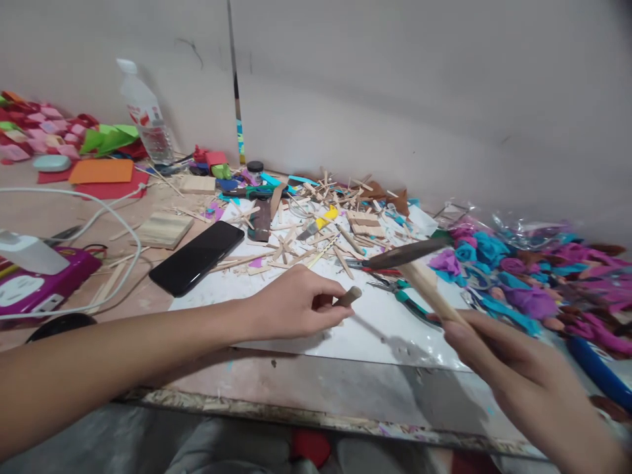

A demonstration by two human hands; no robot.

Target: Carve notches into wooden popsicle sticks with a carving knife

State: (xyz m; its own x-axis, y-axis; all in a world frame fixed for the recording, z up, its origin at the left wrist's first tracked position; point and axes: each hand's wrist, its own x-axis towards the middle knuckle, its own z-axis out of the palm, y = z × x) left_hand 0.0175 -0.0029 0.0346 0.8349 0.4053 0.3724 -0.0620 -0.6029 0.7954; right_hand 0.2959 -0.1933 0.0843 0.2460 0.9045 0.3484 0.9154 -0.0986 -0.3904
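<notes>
My right hand [498, 355] is wrapped round the pale wooden handle of a hammer [407, 257], whose long dark metal head is raised over the white sheet. My left hand [296, 303] pinches a short grey-brown cylindrical piece [351, 296] between thumb and fingers; its lower part is hidden by the fingers. The hammer head is apart from this piece, up and to its right. Just beyond my hands lie pliers with green handles [415, 306] on the white sheet [385, 332].
Wooden sticks and scraps [291, 247] pile up behind my left hand, with a yellow cutter [323, 220] among them. A black phone [197, 257], a purple power strip [74, 273] and a bottle [148, 122] stand left. Coloured crepe paper [533, 289] heaps on the right.
</notes>
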